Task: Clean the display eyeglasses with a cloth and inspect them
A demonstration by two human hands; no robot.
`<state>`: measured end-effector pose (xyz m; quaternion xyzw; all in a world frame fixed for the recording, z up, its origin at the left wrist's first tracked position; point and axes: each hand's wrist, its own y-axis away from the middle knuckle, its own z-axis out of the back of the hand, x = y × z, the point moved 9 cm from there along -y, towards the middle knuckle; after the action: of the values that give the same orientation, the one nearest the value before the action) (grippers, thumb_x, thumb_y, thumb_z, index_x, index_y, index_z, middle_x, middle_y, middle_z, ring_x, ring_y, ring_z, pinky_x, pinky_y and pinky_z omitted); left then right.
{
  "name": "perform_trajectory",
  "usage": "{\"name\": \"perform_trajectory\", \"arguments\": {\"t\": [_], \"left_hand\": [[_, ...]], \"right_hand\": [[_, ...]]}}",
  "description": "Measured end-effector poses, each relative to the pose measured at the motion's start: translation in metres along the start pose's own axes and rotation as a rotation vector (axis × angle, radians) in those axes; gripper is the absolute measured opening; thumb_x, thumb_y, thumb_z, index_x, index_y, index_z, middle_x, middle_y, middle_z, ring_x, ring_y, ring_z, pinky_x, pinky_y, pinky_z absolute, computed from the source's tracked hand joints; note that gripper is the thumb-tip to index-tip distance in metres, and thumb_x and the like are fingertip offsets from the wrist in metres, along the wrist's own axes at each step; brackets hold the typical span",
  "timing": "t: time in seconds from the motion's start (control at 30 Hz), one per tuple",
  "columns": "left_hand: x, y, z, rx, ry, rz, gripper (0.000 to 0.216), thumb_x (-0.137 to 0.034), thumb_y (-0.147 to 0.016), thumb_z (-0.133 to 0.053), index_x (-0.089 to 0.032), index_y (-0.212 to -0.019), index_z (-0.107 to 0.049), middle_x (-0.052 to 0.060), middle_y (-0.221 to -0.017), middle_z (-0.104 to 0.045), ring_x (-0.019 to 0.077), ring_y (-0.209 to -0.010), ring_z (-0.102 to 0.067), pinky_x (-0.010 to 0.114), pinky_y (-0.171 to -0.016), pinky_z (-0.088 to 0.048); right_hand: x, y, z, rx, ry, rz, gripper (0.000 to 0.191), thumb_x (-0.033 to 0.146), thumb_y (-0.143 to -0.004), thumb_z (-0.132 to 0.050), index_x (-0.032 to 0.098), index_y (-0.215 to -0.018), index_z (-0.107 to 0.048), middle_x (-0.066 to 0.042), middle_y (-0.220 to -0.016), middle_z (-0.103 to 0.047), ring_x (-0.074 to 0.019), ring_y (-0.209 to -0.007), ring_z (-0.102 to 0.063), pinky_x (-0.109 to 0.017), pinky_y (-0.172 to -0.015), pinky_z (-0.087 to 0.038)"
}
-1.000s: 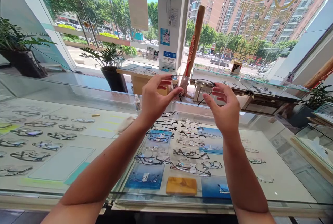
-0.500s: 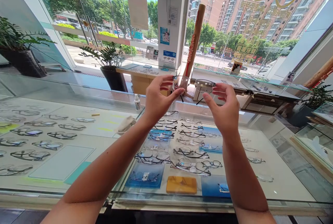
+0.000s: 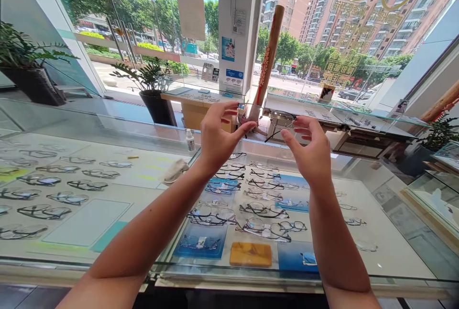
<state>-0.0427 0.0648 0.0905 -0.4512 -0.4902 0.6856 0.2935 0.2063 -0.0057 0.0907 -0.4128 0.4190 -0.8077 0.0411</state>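
A pair of eyeglasses [image 3: 281,119] with thin rims hangs in the air above the glass showcase, held between my two hands. My left hand [image 3: 223,132] pinches its left end between thumb and fingers. At the opposite end, my right hand [image 3: 309,144] grips the frame near the hinge, thumb below and fingers curled behind. One dark temple slants down beneath the right lens. Under my hands, rows of eyeglasses [image 3: 263,210] lie inside the showcase.
A glass-topped showcase [image 3: 201,270] spans the front. On it stand a small white spray bottle [image 3: 190,140] and a crumpled cloth [image 3: 175,171]. An amber case [image 3: 250,255] lies among the displayed frames. Behind are a potted plant [image 3: 156,103] and a wooden post [image 3: 269,55].
The eyeglasses have tilted slightly in my hands, and the dark temple below the right lens sits at a different angle. Both hands keep their hold; the view has shifted a little.
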Motion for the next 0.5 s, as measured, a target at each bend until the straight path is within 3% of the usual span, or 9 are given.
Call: {"name": "perform_trajectory", "arguments": {"t": [0.5], "left_hand": [[0.0023,-0.0013,0.0005,-0.005,0.049,0.0,0.057,-0.062,-0.088,-0.088,-0.026,-0.129,-0.072,0.007,-0.121,-0.078,0.0229,-0.103,-0.078,0.036,-0.079,-0.063]], "right_hand": [[-0.005,-0.0002,-0.0029,0.041,-0.002,-0.016,0.05,0.053,-0.092,-0.079,0.026,-0.13,-0.063,-0.012,-0.132,-0.077,-0.0315,-0.115,-0.075,-0.056,-0.103,-0.059]]}}
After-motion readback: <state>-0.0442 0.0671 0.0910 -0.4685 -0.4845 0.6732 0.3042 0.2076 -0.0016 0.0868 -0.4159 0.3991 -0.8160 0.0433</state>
